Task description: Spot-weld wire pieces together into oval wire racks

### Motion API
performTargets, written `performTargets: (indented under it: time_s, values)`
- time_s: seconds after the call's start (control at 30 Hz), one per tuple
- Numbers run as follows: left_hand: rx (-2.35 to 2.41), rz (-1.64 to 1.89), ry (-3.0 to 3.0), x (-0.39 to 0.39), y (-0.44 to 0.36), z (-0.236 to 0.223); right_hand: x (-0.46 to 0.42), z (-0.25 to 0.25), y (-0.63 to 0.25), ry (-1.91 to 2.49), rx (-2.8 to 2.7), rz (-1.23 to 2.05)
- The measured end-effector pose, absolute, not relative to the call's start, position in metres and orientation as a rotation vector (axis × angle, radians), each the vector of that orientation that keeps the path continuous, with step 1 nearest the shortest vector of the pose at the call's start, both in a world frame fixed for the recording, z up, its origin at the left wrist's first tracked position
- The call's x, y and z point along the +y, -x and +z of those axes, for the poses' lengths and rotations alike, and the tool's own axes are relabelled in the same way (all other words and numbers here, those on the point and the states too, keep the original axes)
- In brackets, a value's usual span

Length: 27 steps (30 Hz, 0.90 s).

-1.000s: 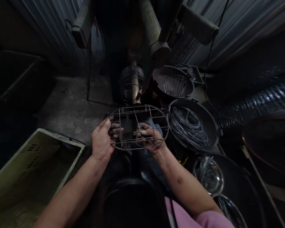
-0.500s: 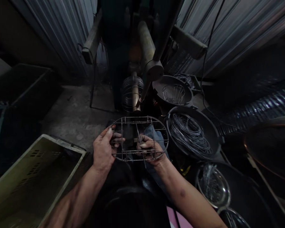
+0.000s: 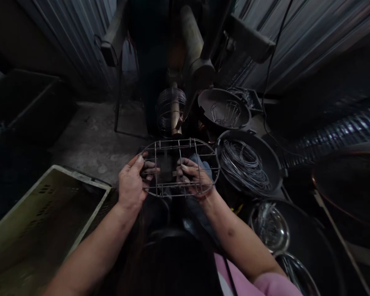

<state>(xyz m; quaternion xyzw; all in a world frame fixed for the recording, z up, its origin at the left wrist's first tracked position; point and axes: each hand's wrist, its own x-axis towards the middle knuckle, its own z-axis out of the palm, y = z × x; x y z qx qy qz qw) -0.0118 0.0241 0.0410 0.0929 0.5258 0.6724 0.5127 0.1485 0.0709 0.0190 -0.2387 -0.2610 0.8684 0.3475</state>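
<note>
An oval wire rack [image 3: 169, 141], built of thin rods, is held up in front of me, below the machine's brass-coloured electrode. My left hand [image 3: 132, 181] grips its left end, thumb on top and fingers curled under the wires. Inside the rack's right half, my right hand [image 3: 195, 176] pinches a straight wire rod [image 3: 180, 151] that spans the rack from far side to near side. Whether the rod is joined to the rack cannot be told. Some right fingertips are hidden behind the wires.
The machine's arm [image 3: 176, 115] stands just beyond the rack, near a wire coil [image 3: 162, 102]. On the right are a pan of loose wire rings [image 3: 245, 166], a pan with a wire basket [image 3: 225, 115] and shiny round lids [image 3: 273, 228]. A yellowish crate [image 3: 89, 181] lies left.
The wire rod has turned from a slant to nearly in line with the rack's crosswires, and its near end no longer sticks out past the rim. The whole view has shifted slightly.
</note>
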Motion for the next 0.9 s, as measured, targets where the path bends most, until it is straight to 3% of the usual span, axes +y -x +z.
performTargets:
  time_s: [0.9]
  values:
    - [1.295,1.647,-0.231,0.044,0.014,0.05,0.09,0.015,-0.142,0.625,-0.702,2.16]
